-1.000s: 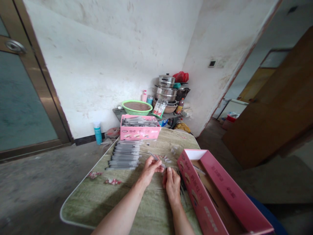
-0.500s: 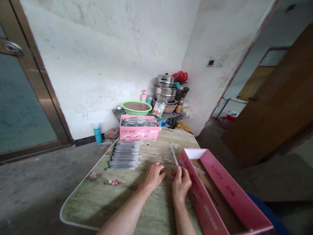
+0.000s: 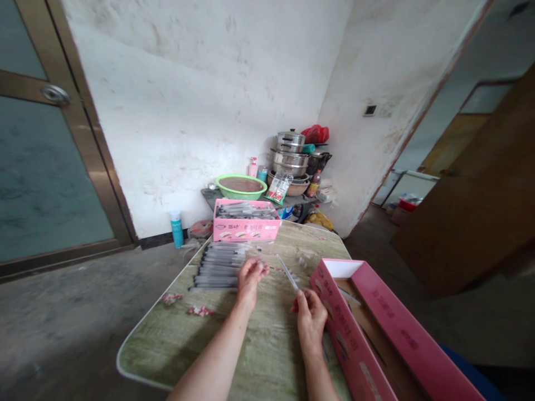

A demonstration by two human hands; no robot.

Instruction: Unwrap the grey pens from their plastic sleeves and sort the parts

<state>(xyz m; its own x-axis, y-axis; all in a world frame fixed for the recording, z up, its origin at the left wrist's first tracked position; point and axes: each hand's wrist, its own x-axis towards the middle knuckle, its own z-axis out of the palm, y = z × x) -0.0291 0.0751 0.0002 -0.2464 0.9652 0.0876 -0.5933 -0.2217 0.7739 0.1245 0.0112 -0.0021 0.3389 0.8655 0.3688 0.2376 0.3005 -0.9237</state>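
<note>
My right hand (image 3: 310, 316) pinches a clear, pale pen (image 3: 287, 273), which points away and up to the left over the table. My left hand (image 3: 249, 278) is at the right end of a row of grey pens (image 3: 219, 268) with dark tips. Its fingers are curled together around something too small to make out. Just beyond the row stands a small pink box (image 3: 246, 231) filled with similar pens. Close to my right hand lies a long pink box (image 3: 330, 312), open at the top, with a few pens inside.
The wood-patterned table (image 3: 167, 345) has a white edge. Behind it, a low shelf holds a green basin (image 3: 240, 195), stacked steel pots (image 3: 290, 156) and a sauce bottle (image 3: 313, 184). A blue spray can (image 3: 176, 229) stands on the floor at left.
My left hand has moved forward and left toward the pen row, its fingers curling in. My right hand still holds the pen. The whole view has shifted slightly.
</note>
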